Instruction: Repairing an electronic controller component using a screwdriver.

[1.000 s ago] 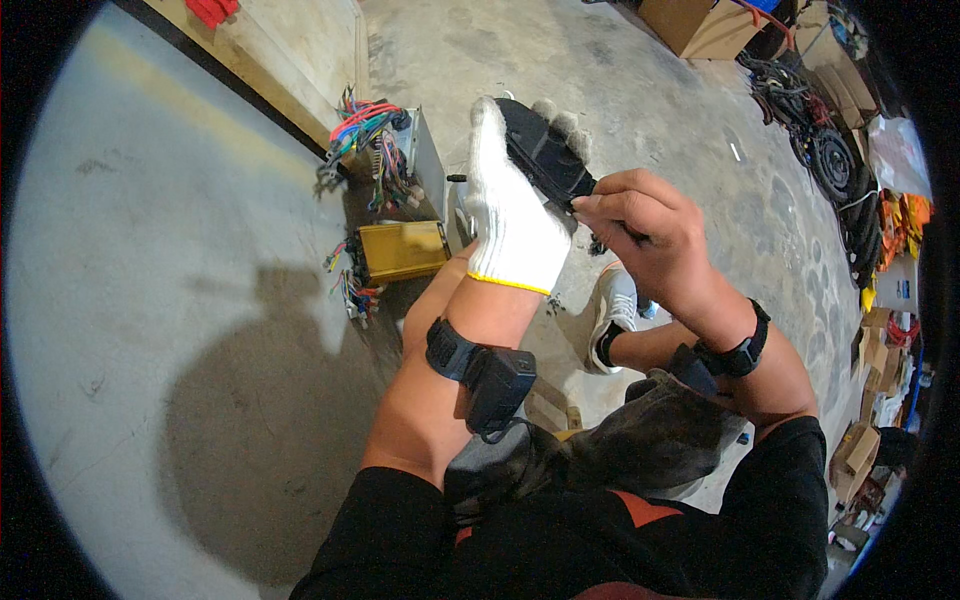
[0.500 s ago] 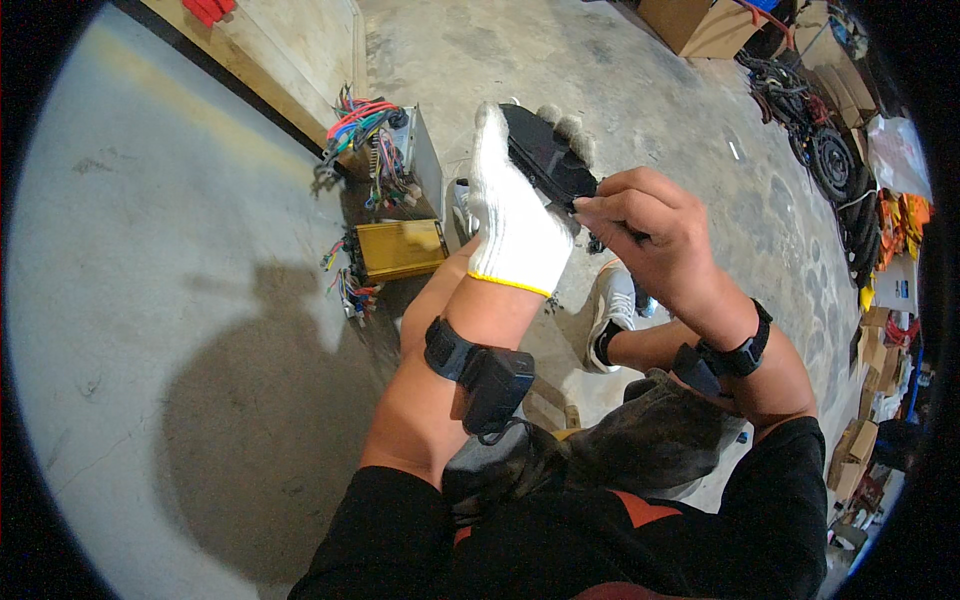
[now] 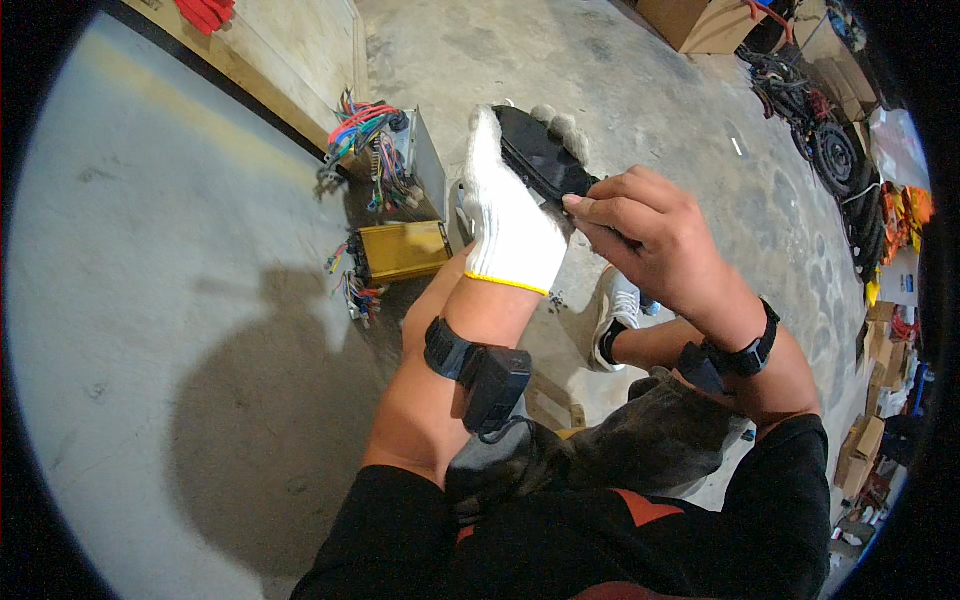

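Note:
My left hand (image 3: pixel 510 210), in a white knitted glove with a yellow cuff, is wrapped round a flat, rounded black object (image 3: pixel 538 150); its fingertips show beyond the far edge. My right hand (image 3: pixel 650 230), bare, has thumb and fingers closed at the lower right end of that object. Black strapped devices are on both forearms, the bulkier one (image 3: pixel 495 390) on the left. Below and left of the gloved hand are a silver metal box (image 3: pixel 425 160) with coloured wire bundles and a gold metal box (image 3: pixel 400 250) with wires and plugs.
A pale board (image 3: pixel 290 60) with a red cloth lies at the upper left. Cardboard boxes (image 3: pixel 700 25), black coiled cables (image 3: pixel 770 90), bags and other clutter line the right side. My shoe (image 3: pixel 615 310) is on the concrete floor (image 3: pixel 450 45) beneath my hands.
Over the last second my left hand and the black object have lowered slightly. My right hand's fingertips have shifted a little left along the object's edge.

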Available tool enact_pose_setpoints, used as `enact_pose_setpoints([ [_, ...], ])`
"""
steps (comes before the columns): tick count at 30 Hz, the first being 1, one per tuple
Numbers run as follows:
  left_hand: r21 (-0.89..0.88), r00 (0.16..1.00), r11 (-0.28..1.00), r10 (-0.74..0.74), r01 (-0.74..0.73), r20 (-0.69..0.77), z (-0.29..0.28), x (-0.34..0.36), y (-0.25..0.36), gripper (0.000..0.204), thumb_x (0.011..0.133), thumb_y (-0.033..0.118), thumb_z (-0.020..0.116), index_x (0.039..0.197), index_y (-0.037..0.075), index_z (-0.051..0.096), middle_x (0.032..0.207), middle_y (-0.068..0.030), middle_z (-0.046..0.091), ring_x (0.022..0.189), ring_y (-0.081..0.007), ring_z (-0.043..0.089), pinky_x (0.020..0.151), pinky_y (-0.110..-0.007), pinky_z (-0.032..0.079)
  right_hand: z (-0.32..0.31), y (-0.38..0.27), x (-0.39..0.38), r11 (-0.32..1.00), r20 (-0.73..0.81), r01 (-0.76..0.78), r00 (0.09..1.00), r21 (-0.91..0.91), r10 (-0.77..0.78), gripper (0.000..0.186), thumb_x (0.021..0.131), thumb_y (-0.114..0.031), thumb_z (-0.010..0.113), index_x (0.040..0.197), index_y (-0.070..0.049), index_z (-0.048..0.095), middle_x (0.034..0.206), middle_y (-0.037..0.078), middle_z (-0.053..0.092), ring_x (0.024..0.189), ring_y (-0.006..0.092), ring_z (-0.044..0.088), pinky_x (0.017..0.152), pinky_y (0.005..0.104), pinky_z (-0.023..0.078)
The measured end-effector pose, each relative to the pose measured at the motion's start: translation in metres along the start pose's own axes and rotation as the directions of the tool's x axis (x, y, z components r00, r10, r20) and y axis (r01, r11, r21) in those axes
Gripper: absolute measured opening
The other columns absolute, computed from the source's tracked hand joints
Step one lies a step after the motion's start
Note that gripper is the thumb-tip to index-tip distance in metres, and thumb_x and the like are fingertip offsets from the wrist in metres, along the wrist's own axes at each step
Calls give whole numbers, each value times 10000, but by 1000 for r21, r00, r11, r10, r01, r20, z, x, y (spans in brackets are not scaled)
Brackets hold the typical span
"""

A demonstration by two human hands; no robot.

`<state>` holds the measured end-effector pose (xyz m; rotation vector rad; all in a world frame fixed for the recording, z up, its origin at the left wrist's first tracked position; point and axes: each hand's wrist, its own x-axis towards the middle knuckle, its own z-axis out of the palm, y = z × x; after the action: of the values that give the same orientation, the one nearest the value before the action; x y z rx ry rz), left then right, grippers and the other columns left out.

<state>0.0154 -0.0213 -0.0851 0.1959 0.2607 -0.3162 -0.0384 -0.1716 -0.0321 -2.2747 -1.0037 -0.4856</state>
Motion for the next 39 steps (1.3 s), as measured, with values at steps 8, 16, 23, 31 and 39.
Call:
enact_pose_setpoints([
  [8, -38, 998, 997, 65, -65, 9, 2, 1, 3, 550, 955, 525, 427, 1030, 6, 594, 928, -174, 664, 798, -346, 652, 747, -442, 559, -2, -10, -7, 960, 80, 101, 993, -261, -82, 567, 708, -58, 720, 1266, -80, 626, 912, 37, 644, 766, 206, 586, 595, 316, 527],
  [16, -76, 996, 995, 64, -69, -58, 5, 1, -2, 556, 959, 510, 428, 1049, -18, 576, 947, -196, 649, 822, -358, 649, 766, -454, 559, -4, -7, -13, 957, 94, 103, 992, -271, -80, 573, 711, -55, 720, 1274, -80, 622, 889, 33, 637, 763, 200, 585, 584, 310, 523],
  [23, -47, 991, 997, 63, -68, -115, 6, 1, -6, 525, 970, 499, 420, 1044, 1, 572, 942, -185, 653, 826, -349, 659, 775, -446, 571, -14, -5, -18, 991, 59, 37, 998, -129, -30, 418, 796, -52, 705, 1209, -106, 667, 834, 54, 637, 679, 190, 594, 570, 315, 497],
  [31, 42, 985, 987, 159, -156, -74, 14, -9, 0, 346, 985, 417, 467, 989, 83, 560, 935, -156, 645, 793, -323, 655, 780, -492, 570, -78, 52, -18, 538, -319, -372, 508, 757, 800, 300, 911, -158, 673, 1133, 20, 580, 784, 41, 572, 655, 142, 595, 575, 306, 485],
  [39, 61, 986, 987, 151, -147, -74, 11, -6, -2, 306, 983, 427, 528, 1026, 124, 534, 929, -101, 615, 812, -277, 640, 748, -454, 583, -93, 44, -23, 392, -126, -295, 639, 871, 759, 642, 914, -81, 605, 1451, 38, 272, 1221, 189, 500, 1080, 360, 630, 959, 499, 540],
])
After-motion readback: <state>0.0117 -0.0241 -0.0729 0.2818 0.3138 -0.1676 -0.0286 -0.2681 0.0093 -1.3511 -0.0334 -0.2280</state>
